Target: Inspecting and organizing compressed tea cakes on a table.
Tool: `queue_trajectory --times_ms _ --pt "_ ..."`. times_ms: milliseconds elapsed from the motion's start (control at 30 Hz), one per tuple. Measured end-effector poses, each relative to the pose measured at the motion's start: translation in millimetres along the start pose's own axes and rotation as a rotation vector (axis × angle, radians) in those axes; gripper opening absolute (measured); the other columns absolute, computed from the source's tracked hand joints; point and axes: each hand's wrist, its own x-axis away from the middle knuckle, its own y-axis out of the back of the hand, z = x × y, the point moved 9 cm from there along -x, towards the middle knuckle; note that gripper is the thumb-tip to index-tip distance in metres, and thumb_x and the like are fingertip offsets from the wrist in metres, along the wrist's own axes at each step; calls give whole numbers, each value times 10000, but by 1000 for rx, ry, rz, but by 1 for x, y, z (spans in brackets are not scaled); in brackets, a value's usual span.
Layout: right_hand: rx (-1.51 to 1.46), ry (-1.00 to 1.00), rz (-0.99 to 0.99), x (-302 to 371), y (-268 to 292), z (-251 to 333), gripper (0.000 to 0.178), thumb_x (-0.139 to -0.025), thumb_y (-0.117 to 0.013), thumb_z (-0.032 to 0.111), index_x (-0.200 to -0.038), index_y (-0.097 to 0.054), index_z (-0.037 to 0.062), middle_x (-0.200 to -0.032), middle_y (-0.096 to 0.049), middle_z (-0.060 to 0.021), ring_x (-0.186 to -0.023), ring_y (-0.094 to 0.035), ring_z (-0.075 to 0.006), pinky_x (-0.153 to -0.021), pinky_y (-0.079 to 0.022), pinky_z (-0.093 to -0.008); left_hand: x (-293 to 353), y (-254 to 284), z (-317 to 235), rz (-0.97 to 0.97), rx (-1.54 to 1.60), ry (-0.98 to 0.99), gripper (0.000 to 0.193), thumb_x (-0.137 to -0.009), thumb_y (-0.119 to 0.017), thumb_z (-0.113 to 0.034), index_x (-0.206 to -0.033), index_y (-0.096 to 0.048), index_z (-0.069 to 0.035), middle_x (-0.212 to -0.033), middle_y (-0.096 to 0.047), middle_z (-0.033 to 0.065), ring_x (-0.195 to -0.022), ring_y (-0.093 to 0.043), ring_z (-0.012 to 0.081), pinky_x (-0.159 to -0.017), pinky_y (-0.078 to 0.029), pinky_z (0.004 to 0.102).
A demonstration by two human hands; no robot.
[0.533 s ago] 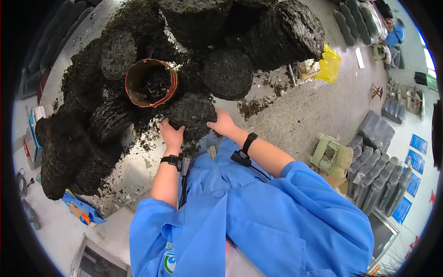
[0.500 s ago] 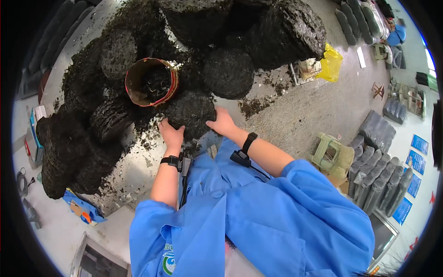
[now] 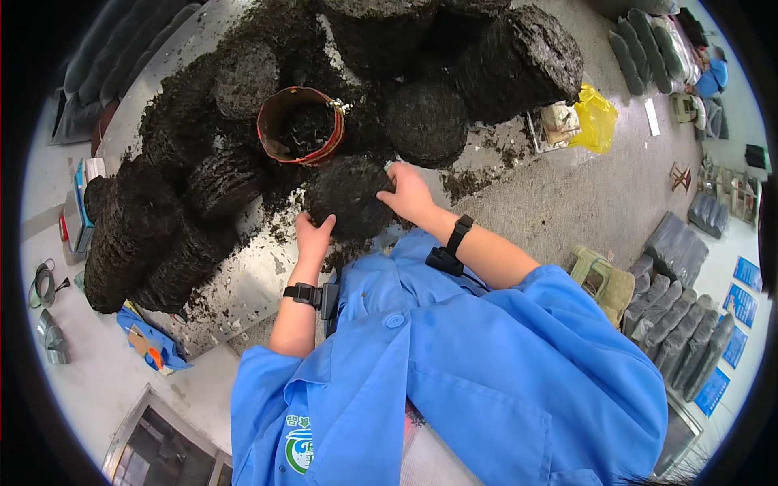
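A round, flat-topped black stack of dried seaweed point(image 3: 350, 198) lies at the near edge of the table, between my two hands. Against its near left edge rests my left hand point(image 3: 314, 235), thumb and fingers curved around the rim. On the right side my right hand point(image 3: 409, 193) grips the same stack, fingers over the far right edge and thumb on the near side. The undersides of the fingers are hidden. Just beyond the stack stands a round reddish-brown tub point(image 3: 266, 134) with black scraps inside.
More seaweed stacks point(image 3: 425, 121) crowd the table point(image 3: 259, 279), with loose flakes between them. A yellow plastic bag point(image 3: 596, 121) lies at the far right. Dark wrapped bundles point(image 3: 689, 340) and a khaki stool-like object point(image 3: 604, 279) stand on the right. A blue packet point(image 3: 150, 340) sits at left.
The view has shifted, so most of the scene sits farther right. My right hand has moved farther along the stack's right edge, away from me. Both hands stay on the stack.
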Motion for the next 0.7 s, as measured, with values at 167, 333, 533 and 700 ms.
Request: queue_trajectory --times_ms 167,333,533,700 --pt "-248 -92 288 -10 -28 -30 323 -764 -837 176 -884 -578 25 -814 -635 -139 -765 -635 -301 -690 -510 -416 22 20 -56 -314 -586 -416 442 -835 -773 -167 -1177 -585 40 -1060 -613 153 -967 -613 299 -896 -495 409" --pt "-299 -195 391 4 -32 -47 378 -808 -825 214 -1030 -597 9 -953 -666 -161 -842 -662 -258 -766 -539 -387 15 -63 -143 19 -168 -771 133 -905 -670 -61 -1036 -662 -44 -961 -616 100 -809 -639 235 -706 -521 320" --pt "186 383 -63 -11 38 -18 548 -805 -720 98 -1311 -541 -14 -1324 -595 -215 -1229 -581 -359 -1040 -477 -449 -78 -157 -159 145 -374 -594 173 -862 -697 -41 -1033 -681 -18 -996 -650 113 -858 -669 249 -760 -544 350" --pt "418 220 132 -38 49 -76 709 -746 -690 70 -1418 -477 -8 -1593 -338 -197 -1470 -332 -367 -1172 -354 -453 -95 -188 -132 42 -518 -524 203 -831 -730 -55 -1030 -697 -30 -964 -665 116 -873 -674 266 -783 -550 381"
